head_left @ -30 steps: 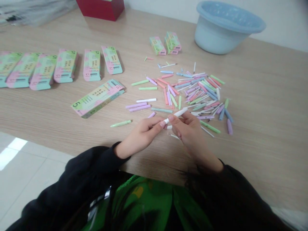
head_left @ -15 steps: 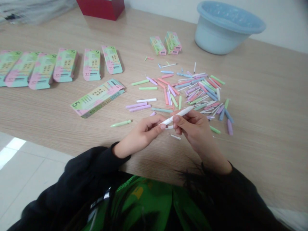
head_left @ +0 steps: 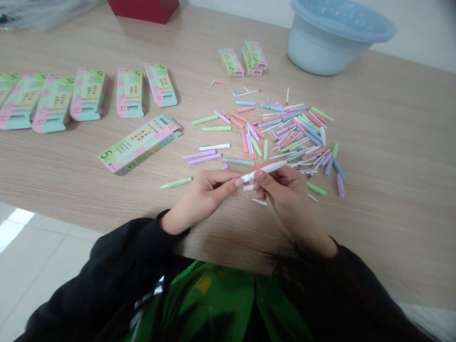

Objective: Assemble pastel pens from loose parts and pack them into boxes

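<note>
A white pen [head_left: 270, 168] is held between my two hands, its pointed end up toward the right. My left hand [head_left: 210, 192] is closed on its lower left end, thumb and fingers pinching it. My right hand [head_left: 285, 192] grips the pen's middle between thumb and fingers. Under the hands lie small white pen parts [head_left: 257, 201]. Just beyond spreads a heap of pastel pen barrels, caps and thin refills [head_left: 302, 130]. A light green pen [head_left: 176, 183] lies left of my left hand.
A pastel carton [head_left: 140, 144] lies at the left, with a row of similar cartons [head_left: 130, 92] behind it. Several small boxes [head_left: 231, 62] stand farther back. A blue basin [head_left: 322, 45] is at the back right, and a red box [head_left: 144, 9] at the back left.
Both hands keep hold of the white pen; less of its lower left end shows at my left fingers. The view has shifted slightly, and the things on the table lie as before.
</note>
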`<control>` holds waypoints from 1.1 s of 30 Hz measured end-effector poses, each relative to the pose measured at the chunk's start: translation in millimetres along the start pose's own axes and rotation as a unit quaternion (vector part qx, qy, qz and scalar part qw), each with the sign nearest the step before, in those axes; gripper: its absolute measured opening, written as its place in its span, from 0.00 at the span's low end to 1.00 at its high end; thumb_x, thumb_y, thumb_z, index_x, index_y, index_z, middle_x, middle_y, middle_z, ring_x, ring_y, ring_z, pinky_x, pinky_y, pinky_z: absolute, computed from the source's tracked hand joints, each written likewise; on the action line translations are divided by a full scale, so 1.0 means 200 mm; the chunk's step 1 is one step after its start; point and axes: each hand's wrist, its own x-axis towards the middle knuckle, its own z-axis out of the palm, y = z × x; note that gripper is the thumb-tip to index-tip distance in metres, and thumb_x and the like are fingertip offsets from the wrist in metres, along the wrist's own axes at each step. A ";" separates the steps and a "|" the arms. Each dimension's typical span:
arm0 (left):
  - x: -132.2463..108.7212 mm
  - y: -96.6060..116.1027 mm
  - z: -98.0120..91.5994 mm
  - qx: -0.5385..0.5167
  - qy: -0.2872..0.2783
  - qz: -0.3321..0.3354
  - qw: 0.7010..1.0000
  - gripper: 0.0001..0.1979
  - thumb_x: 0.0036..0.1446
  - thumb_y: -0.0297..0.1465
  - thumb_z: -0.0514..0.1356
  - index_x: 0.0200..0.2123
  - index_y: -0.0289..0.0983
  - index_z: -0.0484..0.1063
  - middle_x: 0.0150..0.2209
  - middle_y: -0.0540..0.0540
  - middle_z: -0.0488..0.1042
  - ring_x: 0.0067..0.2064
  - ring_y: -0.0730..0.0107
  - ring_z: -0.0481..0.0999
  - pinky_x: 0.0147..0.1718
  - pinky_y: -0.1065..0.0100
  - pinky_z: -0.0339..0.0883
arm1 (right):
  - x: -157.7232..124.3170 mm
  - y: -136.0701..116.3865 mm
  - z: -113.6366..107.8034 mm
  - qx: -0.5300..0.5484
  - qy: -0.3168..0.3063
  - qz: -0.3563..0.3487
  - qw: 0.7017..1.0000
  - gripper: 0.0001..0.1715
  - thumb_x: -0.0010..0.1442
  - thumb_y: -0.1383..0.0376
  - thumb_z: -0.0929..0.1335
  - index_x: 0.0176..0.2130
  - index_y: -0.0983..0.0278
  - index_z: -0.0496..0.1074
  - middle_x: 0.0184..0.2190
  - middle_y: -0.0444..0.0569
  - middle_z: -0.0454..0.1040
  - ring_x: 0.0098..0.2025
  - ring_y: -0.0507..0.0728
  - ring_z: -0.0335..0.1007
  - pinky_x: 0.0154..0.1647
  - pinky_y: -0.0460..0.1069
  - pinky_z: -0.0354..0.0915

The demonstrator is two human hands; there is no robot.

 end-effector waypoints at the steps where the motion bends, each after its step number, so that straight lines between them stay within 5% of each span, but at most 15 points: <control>1: 0.00 0.00 0.01 0.001 0.019 0.014 1.000 0.11 0.65 0.35 0.63 0.32 0.36 0.79 0.33 0.47 0.79 0.36 0.66 0.75 0.39 0.65 0.66 | 0.00 0.01 0.00 0.008 0.010 0.000 1.000 0.05 0.59 0.61 0.76 0.33 0.60 0.81 0.21 0.41 0.74 0.20 0.48 0.66 0.20 0.44 0.63; 5: 0.00 0.01 0.03 -0.003 0.063 0.021 0.998 0.08 0.63 0.35 0.65 0.35 0.37 0.82 0.38 0.45 0.82 0.40 0.63 0.77 0.42 0.64 0.68 | -0.01 0.04 0.01 0.039 0.028 -0.004 0.999 0.05 0.59 0.61 0.76 0.35 0.59 0.82 0.21 0.40 0.74 0.21 0.48 0.66 0.20 0.44 0.62; 8: 0.00 0.00 0.01 -0.066 -0.033 -0.058 0.996 0.22 0.69 0.43 0.55 0.31 0.35 0.79 0.26 0.47 0.75 0.25 0.72 0.66 0.26 0.68 0.61 | -0.01 0.05 0.02 0.032 0.021 -0.004 0.999 0.05 0.59 0.60 0.76 0.35 0.59 0.81 0.21 0.40 0.74 0.21 0.48 0.65 0.21 0.44 0.62; 11: 0.00 -0.01 -0.01 -0.130 -0.105 -0.120 0.979 0.24 0.70 0.44 0.52 0.32 0.34 0.77 0.18 0.54 0.60 0.19 0.76 0.51 0.19 0.69 0.46 | -0.02 0.04 0.02 0.018 0.007 -0.002 1.000 0.06 0.60 0.59 0.75 0.34 0.59 0.80 0.21 0.40 0.73 0.21 0.48 0.64 0.21 0.45 0.62; 13: 0.00 -0.01 -0.01 -0.089 -0.078 -0.093 0.989 0.18 0.68 0.41 0.56 0.32 0.35 0.76 0.19 0.54 0.61 0.21 0.75 0.57 0.21 0.70 0.50 | -0.02 0.04 0.02 0.012 0.012 -0.003 1.000 0.06 0.60 0.60 0.75 0.34 0.60 0.80 0.21 0.40 0.73 0.20 0.48 0.64 0.20 0.44 0.61; 16: 0.00 -0.01 0.02 0.054 0.002 0.012 0.998 0.12 0.67 0.36 0.58 0.36 0.36 0.78 0.29 0.47 0.77 0.32 0.67 0.72 0.33 0.66 0.65 | -0.02 0.05 0.03 0.018 0.041 -0.001 0.999 0.07 0.60 0.59 0.75 0.34 0.60 0.80 0.21 0.40 0.73 0.20 0.48 0.64 0.20 0.44 0.61; 19: -0.01 0.00 0.06 0.129 0.074 0.096 0.984 0.09 0.67 0.32 0.58 0.38 0.37 0.79 0.36 0.45 0.81 0.38 0.63 0.75 0.39 0.63 0.67 | -0.02 0.06 0.06 0.043 0.060 -0.001 0.997 0.09 0.60 0.58 0.75 0.32 0.60 0.79 0.20 0.39 0.73 0.20 0.47 0.64 0.19 0.44 0.60; 26: 0.01 0.00 0.04 0.054 0.039 -0.024 0.997 0.20 0.70 0.37 0.54 0.25 0.36 0.70 0.24 0.51 0.68 0.29 0.69 0.66 0.33 0.66 0.62 | -0.01 0.05 0.04 0.039 0.046 0.007 0.998 0.09 0.58 0.58 0.76 0.33 0.61 0.78 0.21 0.40 0.74 0.20 0.48 0.64 0.20 0.45 0.61; 33: 0.01 -0.01 0.04 0.018 0.070 0.041 0.997 0.08 0.64 0.35 0.64 0.36 0.38 0.82 0.36 0.45 0.80 0.38 0.63 0.75 0.40 0.62 0.68 | -0.01 0.03 0.03 0.035 0.050 -0.006 0.998 0.07 0.57 0.59 0.76 0.35 0.59 0.80 0.21 0.40 0.73 0.20 0.48 0.64 0.20 0.45 0.61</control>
